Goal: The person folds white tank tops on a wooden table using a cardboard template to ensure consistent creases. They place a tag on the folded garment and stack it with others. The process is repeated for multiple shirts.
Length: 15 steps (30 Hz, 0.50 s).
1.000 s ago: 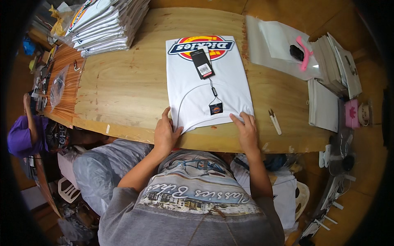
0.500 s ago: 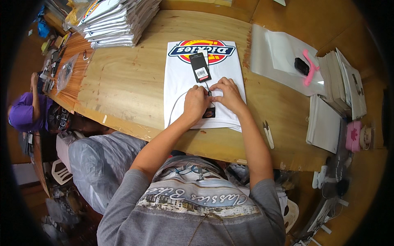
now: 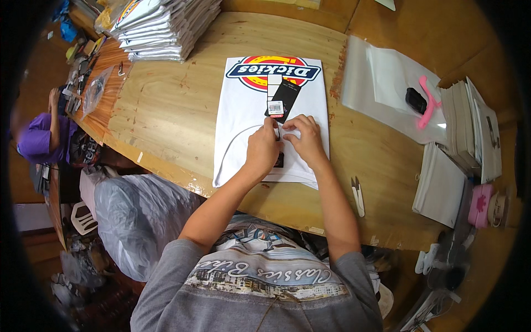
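A folded white T-shirt (image 3: 238, 110) lies on the table with its printed chest logo at the far end and its neckline toward me. On it rests a black hang tag (image 3: 289, 95) with a white barcode sticker, its top leaning right; a narrow white strip (image 3: 273, 83) shows beside it. My left hand (image 3: 263, 146) pinches the tag's thin cord just below the tag, near the neckline. Close by on the right, my right hand (image 3: 305, 138) has thumb and fingers bent together at the same spot; what they grip is too small to make out. A dark neck label (image 3: 279, 160) shows partly under my left hand.
White-handled thread snips (image 3: 358, 197) lie right of the shirt. A stack of folded white shirts (image 3: 166, 33) stands far left. Plastic sheets (image 3: 381, 77), a pink object (image 3: 426, 105) and paper stacks (image 3: 440, 180) sit on the right. At left, a person in purple (image 3: 41, 138) is seated.
The hang tag has turned so its top leans right instead of left, uncovering more of the white strip. Both hands stay close together by the neckline.
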### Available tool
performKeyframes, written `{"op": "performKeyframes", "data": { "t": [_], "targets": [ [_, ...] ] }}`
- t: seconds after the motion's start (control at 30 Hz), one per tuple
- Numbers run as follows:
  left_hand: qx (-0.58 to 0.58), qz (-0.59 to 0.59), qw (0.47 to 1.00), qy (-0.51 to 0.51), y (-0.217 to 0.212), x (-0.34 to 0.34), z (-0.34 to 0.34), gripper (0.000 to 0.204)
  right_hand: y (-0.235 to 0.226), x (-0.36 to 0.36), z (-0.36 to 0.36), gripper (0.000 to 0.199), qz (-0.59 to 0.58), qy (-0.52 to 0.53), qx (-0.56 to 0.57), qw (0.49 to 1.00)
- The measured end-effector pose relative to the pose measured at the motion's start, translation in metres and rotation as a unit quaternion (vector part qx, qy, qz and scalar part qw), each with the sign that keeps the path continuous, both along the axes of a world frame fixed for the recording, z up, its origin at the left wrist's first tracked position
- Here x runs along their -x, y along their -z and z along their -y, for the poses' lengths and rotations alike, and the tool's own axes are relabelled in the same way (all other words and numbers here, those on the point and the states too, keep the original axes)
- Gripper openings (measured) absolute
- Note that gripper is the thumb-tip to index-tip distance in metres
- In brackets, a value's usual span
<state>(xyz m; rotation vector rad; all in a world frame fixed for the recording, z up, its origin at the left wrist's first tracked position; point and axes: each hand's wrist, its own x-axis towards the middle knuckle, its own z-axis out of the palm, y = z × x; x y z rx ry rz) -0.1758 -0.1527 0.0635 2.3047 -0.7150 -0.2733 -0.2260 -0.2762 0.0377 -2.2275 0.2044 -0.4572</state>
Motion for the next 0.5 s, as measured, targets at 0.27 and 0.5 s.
{"op": "performKeyframes", "data": {
  "t": [0.27, 0.5],
  "targets": [
    [0.201, -0.32, 0.922, -0.078, 0.004, -0.019, -0.007, 0.04, -0.009, 0.003, 0.001, 0.015, 0.03, -0.025, -0.135, 0.99],
    [0.248, -0.4, 0.879, -0.079, 0.006, -0.024, -0.012, 0.044, 0.0, -0.002, 0.001, 0.011, 0.004, -0.038, -0.205, 0.978]
  ]
}}
